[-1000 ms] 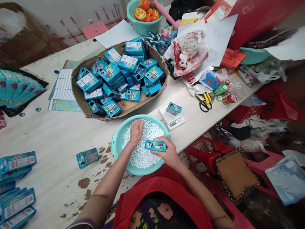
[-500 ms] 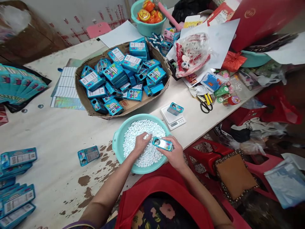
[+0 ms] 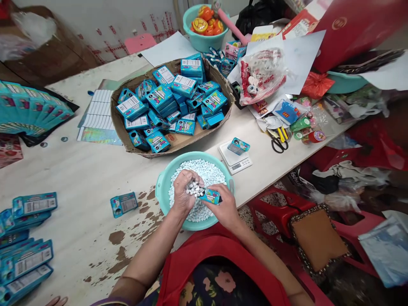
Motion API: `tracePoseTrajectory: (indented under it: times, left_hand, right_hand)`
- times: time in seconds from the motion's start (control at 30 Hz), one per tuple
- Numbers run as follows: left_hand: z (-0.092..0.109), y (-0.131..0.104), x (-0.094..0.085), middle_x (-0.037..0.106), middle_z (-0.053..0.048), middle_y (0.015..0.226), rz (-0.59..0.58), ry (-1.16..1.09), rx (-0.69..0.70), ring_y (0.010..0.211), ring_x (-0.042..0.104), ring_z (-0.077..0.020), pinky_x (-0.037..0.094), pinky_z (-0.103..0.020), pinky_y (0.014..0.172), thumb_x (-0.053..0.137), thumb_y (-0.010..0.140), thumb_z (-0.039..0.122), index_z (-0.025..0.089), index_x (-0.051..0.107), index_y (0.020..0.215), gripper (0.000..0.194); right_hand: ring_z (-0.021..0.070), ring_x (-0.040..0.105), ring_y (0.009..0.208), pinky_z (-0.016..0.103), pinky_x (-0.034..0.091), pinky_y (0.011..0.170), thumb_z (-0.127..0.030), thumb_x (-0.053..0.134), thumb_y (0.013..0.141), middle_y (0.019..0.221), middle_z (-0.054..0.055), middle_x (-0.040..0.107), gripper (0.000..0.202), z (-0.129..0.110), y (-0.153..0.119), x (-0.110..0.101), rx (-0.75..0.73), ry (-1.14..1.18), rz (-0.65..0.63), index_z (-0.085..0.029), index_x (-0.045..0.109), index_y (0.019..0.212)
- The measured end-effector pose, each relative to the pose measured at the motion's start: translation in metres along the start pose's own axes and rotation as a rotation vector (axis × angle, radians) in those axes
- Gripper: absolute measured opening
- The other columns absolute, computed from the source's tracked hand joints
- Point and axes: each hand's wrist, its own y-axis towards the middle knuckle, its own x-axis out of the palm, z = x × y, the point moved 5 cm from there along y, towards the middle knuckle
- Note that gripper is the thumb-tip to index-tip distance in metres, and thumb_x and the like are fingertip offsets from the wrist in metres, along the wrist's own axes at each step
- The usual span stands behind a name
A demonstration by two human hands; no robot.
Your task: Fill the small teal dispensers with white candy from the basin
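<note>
My left hand (image 3: pixel 185 190), cupped with its palm turned partly up, holds a heap of small white candies (image 3: pixel 193 188). Between the fingers and thumb of my right hand (image 3: pixel 225 203) is a small blue candy box (image 3: pixel 210 196), its end with the opening against the candies in my left palm. Both hands are over a turquoise basin (image 3: pixel 161 191) filled with the same white candies. Another blue box lies on the small white kitchen scale (image 3: pixel 234 159) beyond the basin. One more blue box (image 3: pixel 123 205) lies on the table, left of the basin.
A cut-down cardboard box (image 3: pixel 127 144) full of blue boxes stands behind the basin. Stacked boxes (image 3: pixel 32 255) lie at the left edge. Black-handled scissors (image 3: pixel 279 144), plastic bags and small toys crowd the right. A red stool (image 3: pixel 270 208) stands beside the table.
My left hand has scooped up candies and turned palm up. My right hand has brought the box left and tilted it against them. The whole view has shifted slightly.
</note>
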Motion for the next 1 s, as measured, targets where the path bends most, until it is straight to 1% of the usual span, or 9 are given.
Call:
tracePoseTrajectory:
  times: [0.1,0.23,0.4,0.57,0.63,0.73,0.83,0.9,1.0]
  left_hand:
    - [0.004,-0.001,0.003,0.049,0.001,0.06,0.019,0.036,0.048,0.052,0.054,-0.0109,0.044,-0.025,0.052,0.059,0.077,0.03,0.017,0.048,0.062,0.023]
    - [0.01,-0.004,0.008,0.051,0.002,0.061,0.066,0.108,0.042,0.052,0.054,-0.0107,0.044,-0.024,0.051,0.06,0.078,0.035,0.017,0.049,0.063,0.026]
    - [0.018,-0.008,0.013,0.05,0.001,0.058,0.051,0.115,0.093,0.053,0.055,-0.0117,0.045,-0.026,0.054,0.06,0.079,0.036,0.017,0.05,0.061,0.028]
    - [0.021,-0.01,0.014,0.054,0.0,0.064,0.035,0.161,0.19,0.058,0.056,-0.0118,0.046,-0.026,0.056,0.059,0.081,0.03,0.016,0.056,0.063,0.023]
    - [0.021,-0.01,0.014,0.054,0.0,0.065,0.03,0.174,0.211,0.057,0.055,-0.0111,0.044,-0.024,0.054,0.059,0.081,0.029,0.015,0.056,0.064,0.022]
    - [0.018,-0.009,0.012,0.051,0.0,0.062,0.04,0.172,0.208,0.05,0.051,-0.0088,0.038,-0.021,0.045,0.058,0.083,0.03,0.015,0.054,0.063,0.026]
    - [0.013,-0.007,0.01,0.048,0.002,0.057,0.086,0.163,0.192,0.043,0.044,-0.0055,0.03,-0.018,0.04,0.057,0.085,0.033,0.014,0.051,0.06,0.032]
    - [0.01,-0.007,0.012,0.046,0.002,0.054,0.099,0.152,0.174,0.04,0.041,-0.0043,0.028,-0.018,0.039,0.056,0.085,0.036,0.014,0.05,0.058,0.036]
    - [0.012,-0.008,0.017,0.044,0.003,0.051,0.073,0.127,0.12,0.037,0.039,-0.0039,0.027,-0.018,0.038,0.058,0.084,0.039,0.014,0.049,0.056,0.039]
  right_hand:
    - [0.0219,0.058,0.092,0.036,0.047,0.082,-0.02,0.072,0.072,0.094,0.004,0.061,0.029,-0.007,0.002,-0.001,-0.013,0.007,0.011,-0.024,0.06,0.098]
    - [0.0211,0.058,0.09,0.034,0.047,0.079,-0.017,0.07,0.071,0.092,0.003,0.059,0.028,-0.013,0.004,0.002,-0.008,0.027,-0.009,-0.024,0.059,0.095]
    - [0.0205,0.057,0.09,0.033,0.046,0.08,-0.016,0.068,0.072,0.092,0.002,0.059,0.026,-0.017,0.008,0.003,-0.012,0.054,-0.004,-0.024,0.059,0.094]
    - [0.0206,0.057,0.091,0.035,0.046,0.082,-0.014,0.069,0.07,0.093,0.003,0.059,0.029,-0.016,0.01,0.0,-0.022,0.072,0.033,-0.024,0.059,0.096]
    - [0.0208,0.057,0.092,0.035,0.046,0.082,-0.015,0.069,0.07,0.094,0.003,0.06,0.03,-0.016,0.011,-0.001,-0.032,0.079,0.041,-0.024,0.059,0.097]
    - [0.0206,0.057,0.091,0.035,0.046,0.081,-0.015,0.07,0.07,0.094,0.003,0.06,0.031,-0.014,0.011,-0.001,-0.031,0.092,0.044,-0.024,0.06,0.098]
    - [0.0206,0.057,0.09,0.034,0.046,0.08,-0.014,0.069,0.069,0.093,0.003,0.06,0.031,-0.013,0.012,0.001,-0.017,0.099,0.048,-0.024,0.06,0.097]
    - [0.0205,0.058,0.09,0.034,0.046,0.08,-0.014,0.069,0.069,0.093,0.003,0.06,0.03,-0.011,0.013,0.003,-0.005,0.103,0.038,-0.024,0.061,0.096]
    - [0.0198,0.058,0.088,0.033,0.047,0.079,-0.016,0.071,0.069,0.091,0.002,0.061,0.028,-0.008,0.013,0.004,0.019,0.134,0.012,-0.024,0.062,0.094]
